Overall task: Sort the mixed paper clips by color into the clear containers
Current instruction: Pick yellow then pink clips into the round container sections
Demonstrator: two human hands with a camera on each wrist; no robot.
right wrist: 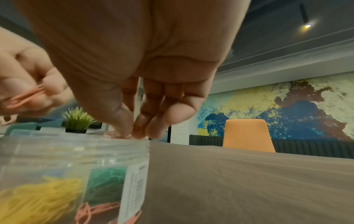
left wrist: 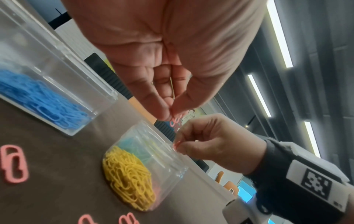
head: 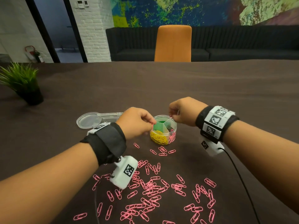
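Our left hand [head: 137, 122] pinches a pink clip [head: 152, 126] hanging long-axis down at the near-left rim of the divided jar [head: 163, 130], our right hand [head: 184, 110] pinching another clip directly over its far-right rim, nearer the pink compartment.

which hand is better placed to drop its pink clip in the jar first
Probably the right hand: its pinched pink clip sits at the round jar rim. The left hand holds its clips higher, over the yellow and green side.

No legible text; the label [right wrist: 135, 188] on the round container [right wrist: 76, 174] is blurred
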